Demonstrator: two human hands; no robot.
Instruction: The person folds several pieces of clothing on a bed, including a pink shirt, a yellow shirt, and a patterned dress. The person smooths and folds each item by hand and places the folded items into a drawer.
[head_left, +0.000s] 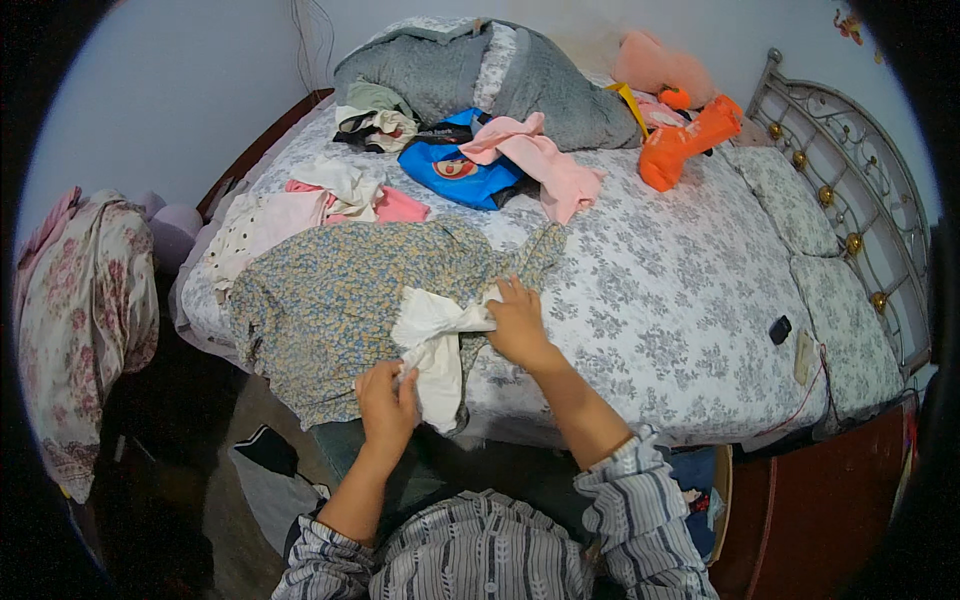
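Note:
A small white cloth garment (437, 375), bunched and twisted, stretches between my two hands at the near edge of the bed. My left hand (386, 405) pinches its lower left edge between thumb and fingers. At its upper right end, my right hand (519, 322) grips the fabric, with the fingers hiding part of it. Beneath lies a blue-and-yellow floral garment (330, 292), spread wide and hanging slightly over the bed's near edge.
Pink and white clothes (285, 214), a blue bag (457, 176), a pink garment (551, 165) and a grey quilt (420, 67) lie farther back on the bed (667, 300). An orange bag (682, 146) is near the metal headboard (840, 150). Draped fabric (90, 300) stands left.

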